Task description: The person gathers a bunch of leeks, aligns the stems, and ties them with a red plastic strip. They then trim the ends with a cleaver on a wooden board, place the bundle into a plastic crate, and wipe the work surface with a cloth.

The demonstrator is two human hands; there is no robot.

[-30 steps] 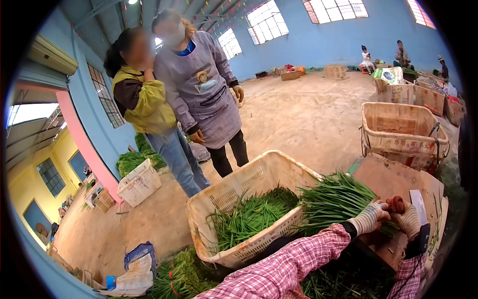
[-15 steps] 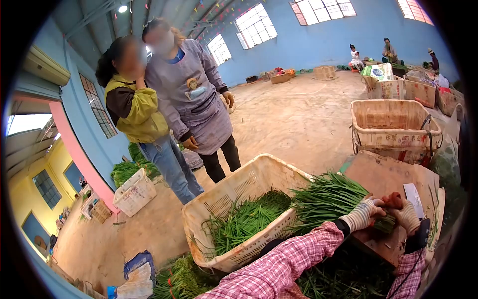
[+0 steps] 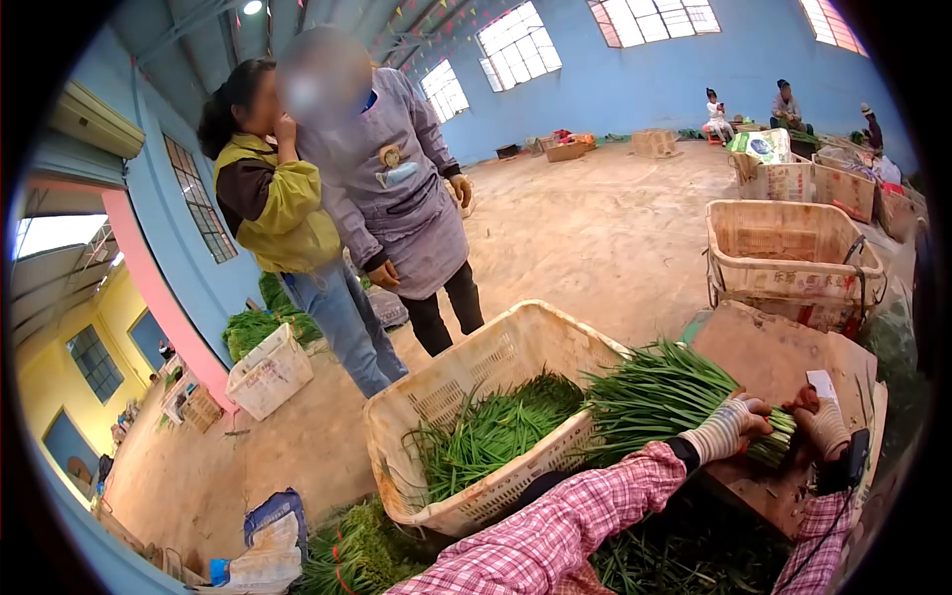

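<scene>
Your left hand (image 3: 729, 429) and right hand (image 3: 825, 426) clamped on chive bundle (image 3: 659, 392), leaves reaching basket (image 3: 496, 359) at 9 o'clock, desk (image 3: 783, 352) bare at 12.

green chives (image 3: 664, 392) in bundle, more green in cream basket (image 3: 476, 382). gloves: left hand (image 3: 729, 428) & right hand (image 3: 825, 428) off-white w/ tan stripes. sleeve (image 3: 585, 526) pink/white plaid. board (image 3: 783, 352) brown. wall (image 3: 635, 84) blue. bystanders: yellow jacket (image 3: 288, 208), grey-purple apron (image 3: 412, 198). doorframe (image 3: 159, 288) pink.

Blue walls (image 3: 635, 94), high windows (image 3: 516, 45), concrete floor (image 3: 595, 228)
</scene>
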